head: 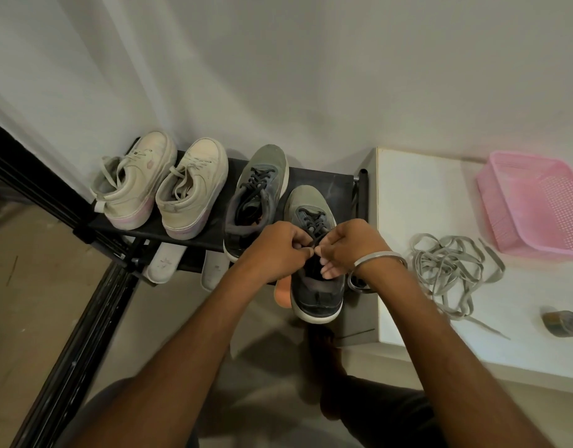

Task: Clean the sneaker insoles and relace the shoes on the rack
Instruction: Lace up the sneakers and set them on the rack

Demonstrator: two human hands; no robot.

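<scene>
Currently: left hand [280, 250] and right hand [350, 247] each pinching dark lace [315, 242] over grey sneaker [314, 286]; advise even tension, snug knot centred on tongue.

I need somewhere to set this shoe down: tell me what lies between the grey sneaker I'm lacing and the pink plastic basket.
In the head view, a loose tangle of grey flat laces lies there on the white tabletop.

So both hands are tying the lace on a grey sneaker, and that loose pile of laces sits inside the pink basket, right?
Not quite. The head view shows the loose grey laces lying on the white tabletop beside the pink basket, not inside. The left hand and right hand do pinch the grey sneaker's lace.
</scene>
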